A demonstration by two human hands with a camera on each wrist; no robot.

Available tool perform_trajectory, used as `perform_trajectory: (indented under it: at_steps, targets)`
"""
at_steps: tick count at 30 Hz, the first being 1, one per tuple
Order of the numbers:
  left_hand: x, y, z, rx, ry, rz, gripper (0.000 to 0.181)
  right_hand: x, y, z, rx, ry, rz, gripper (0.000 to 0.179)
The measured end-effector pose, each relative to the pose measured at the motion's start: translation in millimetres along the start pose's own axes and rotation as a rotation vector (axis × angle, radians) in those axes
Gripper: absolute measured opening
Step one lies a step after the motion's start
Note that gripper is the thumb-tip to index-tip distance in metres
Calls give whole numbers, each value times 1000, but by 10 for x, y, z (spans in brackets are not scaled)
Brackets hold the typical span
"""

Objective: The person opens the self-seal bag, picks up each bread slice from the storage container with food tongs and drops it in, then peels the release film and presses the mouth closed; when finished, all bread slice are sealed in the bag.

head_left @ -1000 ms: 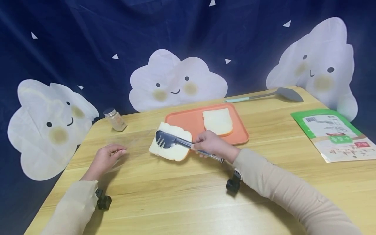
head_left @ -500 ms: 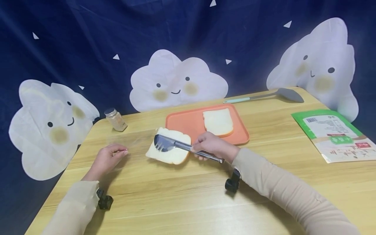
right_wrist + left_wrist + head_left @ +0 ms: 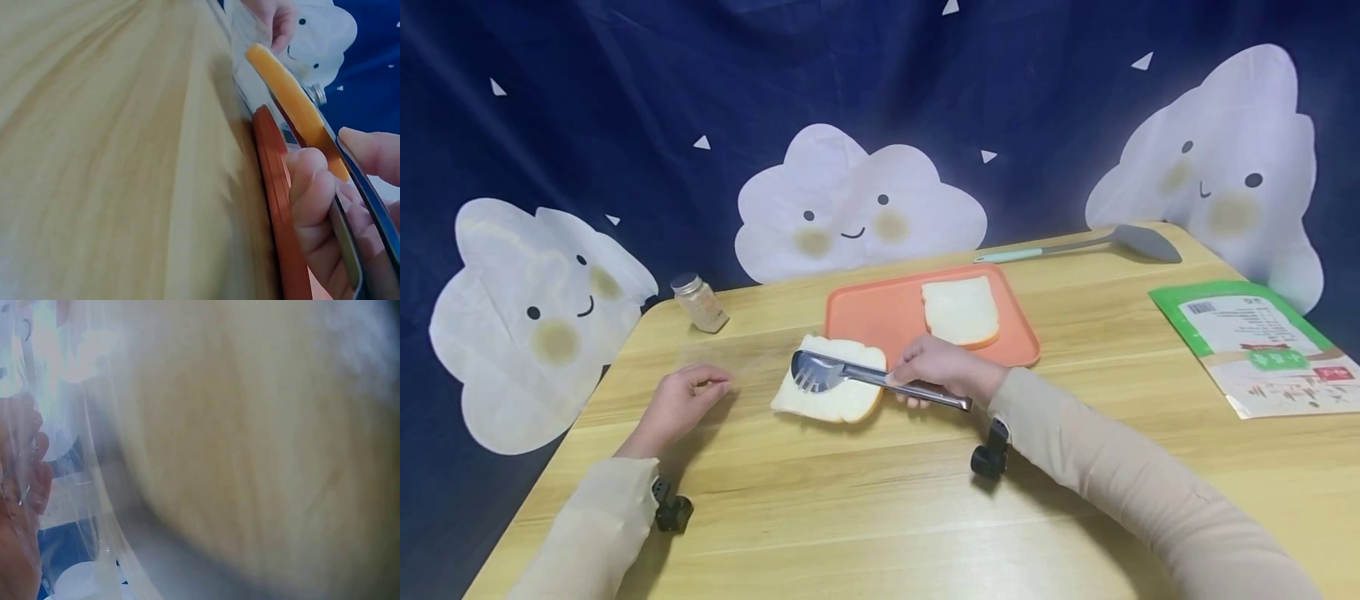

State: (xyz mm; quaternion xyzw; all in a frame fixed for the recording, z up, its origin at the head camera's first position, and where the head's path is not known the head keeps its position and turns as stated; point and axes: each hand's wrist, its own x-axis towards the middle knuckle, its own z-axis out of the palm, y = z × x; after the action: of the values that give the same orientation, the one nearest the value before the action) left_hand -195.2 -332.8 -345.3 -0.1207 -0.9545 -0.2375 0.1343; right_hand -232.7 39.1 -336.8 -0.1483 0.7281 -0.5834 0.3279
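Note:
My right hand (image 3: 943, 367) grips metal serving tongs (image 3: 917, 392), whose slotted head lies across the top of a white bread slice (image 3: 857, 404). In the right wrist view the slice's orange crust (image 3: 290, 94) sits between the two tong arms, raised off the table. My left hand (image 3: 681, 404) pinches the edge of a clear plastic bag (image 3: 741, 360), its thumb and forefinger together. That bag stretches toward the slice's left edge, faint in the head view; the left wrist view shows its creased film (image 3: 90, 487) beside the fingers (image 3: 40, 478).
Behind the tongs lies an orange tray (image 3: 868, 312) with a second bread slice (image 3: 962, 308) on it. A spice jar (image 3: 700, 304) stands at the back left. A turner (image 3: 1075, 244) lies at the back edge, and a green-and-white food pouch (image 3: 1262, 350) at right.
The bread slice in the tongs has come slightly toward me and left, away from the tray's front edge. My left hand keeps its pinch and has barely moved.

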Motion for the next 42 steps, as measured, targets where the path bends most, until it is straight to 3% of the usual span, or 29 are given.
perform_trajectory:
  at_steps: [6,19,33,42]
  targets:
    - [-6,-3,3,-9,22,7,9,37,-9,-1,34,-49,22,20]
    - [-2,14,7,-34,76,36,8,104,-10,32,30,-41,25,18]
    - [-16,-4,50,-18,110,23,10,182,-26,93,21,-57,10,19]
    - [18,5,64,-22,133,61,8,256,-86,168,18,-55,24,18]
